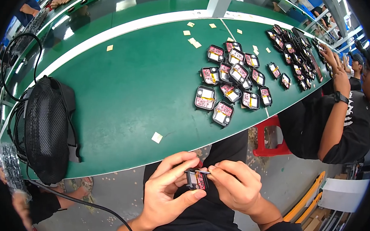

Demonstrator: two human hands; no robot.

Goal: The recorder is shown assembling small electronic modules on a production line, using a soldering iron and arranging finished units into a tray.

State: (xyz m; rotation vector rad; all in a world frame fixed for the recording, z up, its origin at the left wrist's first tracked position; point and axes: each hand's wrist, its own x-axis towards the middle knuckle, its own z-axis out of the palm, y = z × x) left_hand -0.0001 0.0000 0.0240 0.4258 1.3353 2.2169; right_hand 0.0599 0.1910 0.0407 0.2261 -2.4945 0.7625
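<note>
Above my lap, just off the table's near edge, my left hand grips a small black device housing between thumb and fingers. The housing is tilted, and inside it show a red circuit board, a pale grey block and a bit of yellow tape. My right hand pinches a thin metal tool, its tip reaching over the housing's upper edge. Most of the tool is hidden by the fingers, so its exact kind cannot be made out.
Several similar open housings lie piled on the green table. Small paper squares are scattered about. A black mesh bag with cables sits at the left. Another person works at the right beside a red stool and a larger heap of housings.
</note>
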